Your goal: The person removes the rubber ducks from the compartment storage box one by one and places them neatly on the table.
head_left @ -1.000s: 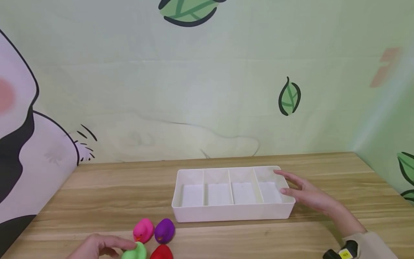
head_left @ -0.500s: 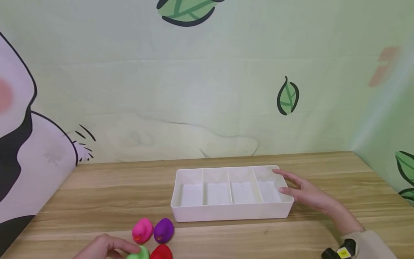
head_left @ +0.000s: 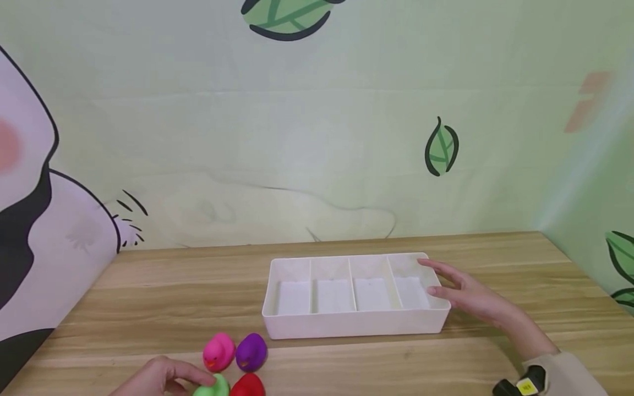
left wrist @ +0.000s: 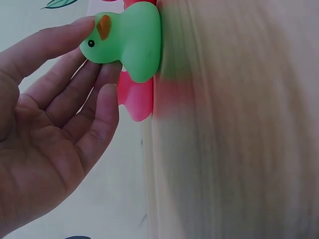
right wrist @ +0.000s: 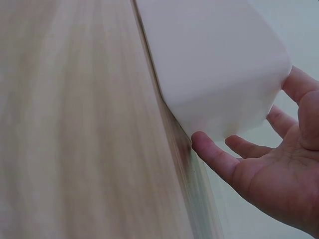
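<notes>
At the lower left of the head view, my left hand (head_left: 160,377) pinches a green rubber duck (head_left: 214,386) by its head. The left wrist view shows the thumb at the beak and fingers behind the head of the duck (left wrist: 142,37). Close by are a red duck (head_left: 247,386), a pink duck (head_left: 219,352) and a purple duck (head_left: 251,352). My right hand (head_left: 473,297) rests at the right end of a white box (head_left: 356,325), thumb and index finger over its rim. In the right wrist view, the other fingertips (right wrist: 202,139) lie at the outer end wall.
The white box has several bare compartments split by thin dividers (head_left: 354,286). It stands on a wooden table (head_left: 173,297), with a printed backdrop (head_left: 317,137) along the back. A black wrist strap (head_left: 532,380) and light sleeve (head_left: 564,374) are on the right arm.
My left hand and the green duck have shifted slightly to the right, nearer the red duck. My right hand has stayed at the end of the box.
</notes>
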### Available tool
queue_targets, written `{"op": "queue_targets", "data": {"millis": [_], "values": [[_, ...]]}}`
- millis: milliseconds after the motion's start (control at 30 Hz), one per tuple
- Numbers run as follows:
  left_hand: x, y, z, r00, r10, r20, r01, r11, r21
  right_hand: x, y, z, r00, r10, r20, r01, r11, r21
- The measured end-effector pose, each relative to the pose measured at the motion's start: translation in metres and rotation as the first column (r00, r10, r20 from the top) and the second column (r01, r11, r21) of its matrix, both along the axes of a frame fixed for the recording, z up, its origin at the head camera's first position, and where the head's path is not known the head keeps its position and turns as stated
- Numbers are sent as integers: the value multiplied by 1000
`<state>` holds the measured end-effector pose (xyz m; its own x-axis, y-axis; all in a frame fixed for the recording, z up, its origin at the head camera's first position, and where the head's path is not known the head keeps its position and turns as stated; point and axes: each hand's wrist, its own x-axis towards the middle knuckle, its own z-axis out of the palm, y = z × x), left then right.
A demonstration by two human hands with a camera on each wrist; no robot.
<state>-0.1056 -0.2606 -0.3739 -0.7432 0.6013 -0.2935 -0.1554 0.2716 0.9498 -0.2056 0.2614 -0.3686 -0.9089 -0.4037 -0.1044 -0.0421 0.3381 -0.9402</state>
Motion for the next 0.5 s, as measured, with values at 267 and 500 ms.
{"op": "queue_targets", "data": {"millis": [267, 500], "values": [[1, -1, -1, 999, -19, -36, 20, 1000, 11, 1, -1, 0, 1000, 3, -8, -3, 1000, -1], [0, -3, 2, 995, 38, -89, -48, 992, -118, 1, 3, 2, 999, 17, -29, -16, 999, 39]]}}
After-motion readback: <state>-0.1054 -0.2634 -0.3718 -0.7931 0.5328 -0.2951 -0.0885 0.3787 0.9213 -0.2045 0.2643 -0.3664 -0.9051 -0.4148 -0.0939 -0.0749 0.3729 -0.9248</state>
